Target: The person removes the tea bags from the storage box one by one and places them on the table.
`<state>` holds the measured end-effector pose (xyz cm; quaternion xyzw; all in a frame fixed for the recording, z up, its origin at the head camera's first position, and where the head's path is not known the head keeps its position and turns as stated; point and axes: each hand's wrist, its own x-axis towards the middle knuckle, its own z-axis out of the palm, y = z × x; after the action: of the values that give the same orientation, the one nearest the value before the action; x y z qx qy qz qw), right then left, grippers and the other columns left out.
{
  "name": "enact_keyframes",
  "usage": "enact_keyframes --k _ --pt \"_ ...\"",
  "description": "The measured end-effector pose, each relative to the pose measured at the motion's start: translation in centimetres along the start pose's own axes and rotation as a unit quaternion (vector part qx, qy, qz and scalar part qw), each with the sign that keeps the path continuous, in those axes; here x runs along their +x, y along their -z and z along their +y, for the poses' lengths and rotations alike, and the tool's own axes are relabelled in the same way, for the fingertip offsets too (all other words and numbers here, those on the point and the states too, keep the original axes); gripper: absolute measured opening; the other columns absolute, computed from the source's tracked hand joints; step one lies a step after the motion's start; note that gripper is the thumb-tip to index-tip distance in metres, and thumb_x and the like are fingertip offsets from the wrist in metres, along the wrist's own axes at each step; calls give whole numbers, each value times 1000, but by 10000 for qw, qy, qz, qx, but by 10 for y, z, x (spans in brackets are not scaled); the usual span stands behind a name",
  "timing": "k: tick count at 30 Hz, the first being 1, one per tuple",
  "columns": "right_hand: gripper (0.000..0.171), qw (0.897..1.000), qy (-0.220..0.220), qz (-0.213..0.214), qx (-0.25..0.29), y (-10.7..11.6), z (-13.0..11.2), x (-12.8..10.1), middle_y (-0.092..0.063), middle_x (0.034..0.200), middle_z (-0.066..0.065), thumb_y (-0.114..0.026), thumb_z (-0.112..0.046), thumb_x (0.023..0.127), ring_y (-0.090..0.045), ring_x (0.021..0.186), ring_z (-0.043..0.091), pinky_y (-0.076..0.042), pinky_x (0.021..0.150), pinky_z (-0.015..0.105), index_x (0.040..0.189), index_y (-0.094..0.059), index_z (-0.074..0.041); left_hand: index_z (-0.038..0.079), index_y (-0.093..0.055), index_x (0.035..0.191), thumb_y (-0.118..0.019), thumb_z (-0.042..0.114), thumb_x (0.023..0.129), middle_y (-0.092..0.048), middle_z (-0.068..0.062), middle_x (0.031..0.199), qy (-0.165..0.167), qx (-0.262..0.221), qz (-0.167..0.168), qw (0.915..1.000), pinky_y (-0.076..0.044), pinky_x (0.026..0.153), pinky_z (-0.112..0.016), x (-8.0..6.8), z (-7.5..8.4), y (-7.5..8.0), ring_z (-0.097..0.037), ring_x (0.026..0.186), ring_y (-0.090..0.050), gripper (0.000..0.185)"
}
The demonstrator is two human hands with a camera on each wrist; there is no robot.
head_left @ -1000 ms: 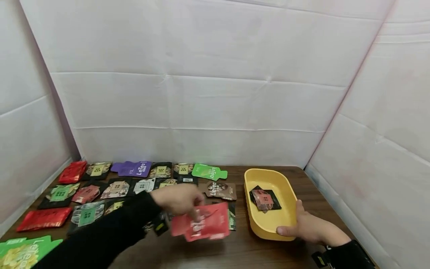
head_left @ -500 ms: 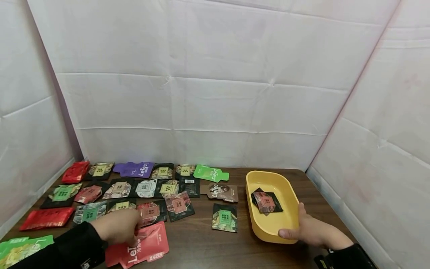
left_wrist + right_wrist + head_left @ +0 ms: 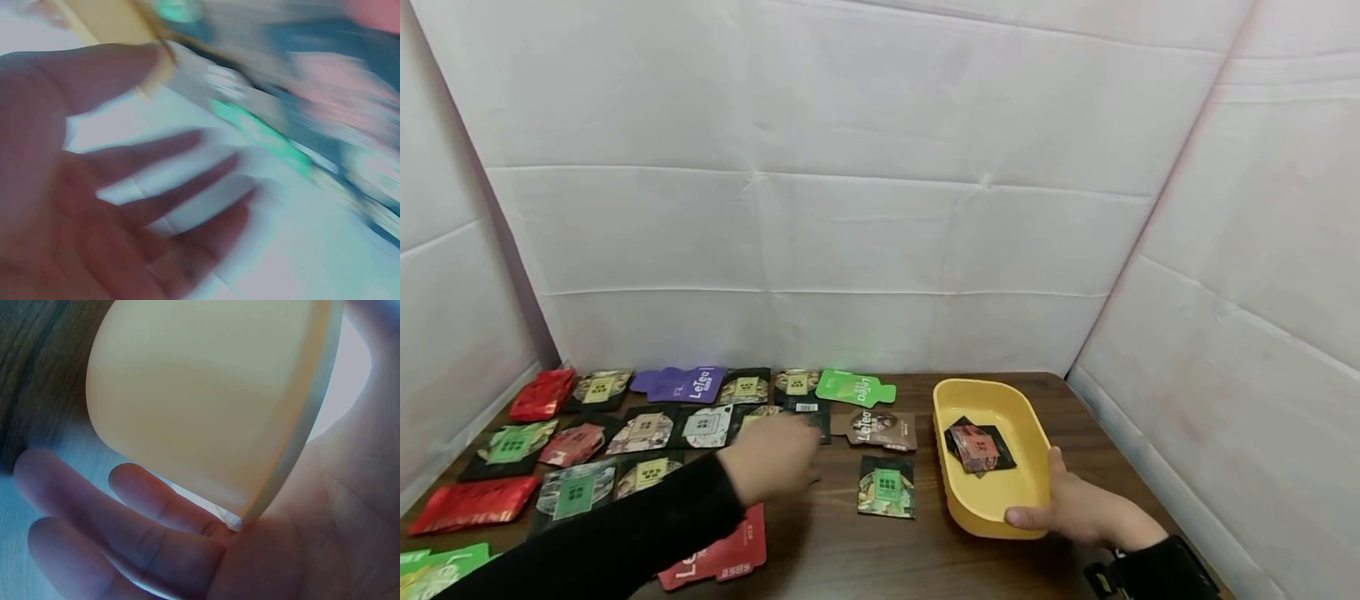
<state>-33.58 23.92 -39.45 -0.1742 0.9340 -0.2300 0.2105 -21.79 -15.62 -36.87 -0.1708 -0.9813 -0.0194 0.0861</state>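
We start with the tabletop point(image 3: 850, 558), dark wood across the lower frame, with rows of tea sachets point(image 3: 647, 427) filling its lower left and the yellow tray point(image 3: 1033, 467) at lower centre-right, same place as a second ago. Tray contents unchanged: a dark sachet with a pink one on top point(image 3: 976, 446), lying flat on the tray floor. Biggest change is the left hand point(image 3: 771, 458): a second ago it carried the big red LeTea pouch point(image 3: 718, 558) mid-air near the frame centre, half a second ago it was pressing that pouch down at lower left, and now the pouch lies flat at the bottom edge, partly under the black sleeve point(image 3: 610, 537), while the hand is back over the middle rows. Its grip holds nothing; the left wrist view, badly blurred, shows the fingers point(image 3: 187, 187) spread and fairly straight. It hovers near the sachets at centre, just left of the lone green-labelled sachet point(image 3: 887, 486); we cannot tell whether it touches any. So we judge the red pouch was set aside, not trayed, and another pick is starting. The right hand point(image 3: 1075, 508) has not moved: its grip is curled on the tray's near rim, thumb on top, fingers under the wall point(image 3: 206, 425) in the right wrist view.
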Motion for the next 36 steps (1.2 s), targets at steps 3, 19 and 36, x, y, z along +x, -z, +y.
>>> enact_keyframes --k 3,19,36 --pt "136 9999 84 8 -77 1 -5 2 -23 139 53 -75 -56 84 -38 130 48 -35 101 60 141 22 20 9 -61 134 -67 36 95 -61 -10 130 -846 249 98 9961 -43 103 -40 51 29 -3 -25 121 -56 47" --pt "136 9998 -22 38 -181 -1 -23 -3 -17 142 53 -74 -60 82 -28 135 56 -31 104 63 145 19 17 25 -73 110 -71 49 90 -68 9 101 -462 271 -1120 9923 -40 101 -36 180 113 -55 -9 98 -60 32" --pt "136 9998 -166 -1 -95 5 -11 -8 -11 145 51 -73 -60 83 -21 137 57 -27 106 64 144 20 17 22 -64 81 -69 34 95 -57 8 70 -790 490 -766 9927 -45 59 -26 190 140 -64 -8 63 -52 19"
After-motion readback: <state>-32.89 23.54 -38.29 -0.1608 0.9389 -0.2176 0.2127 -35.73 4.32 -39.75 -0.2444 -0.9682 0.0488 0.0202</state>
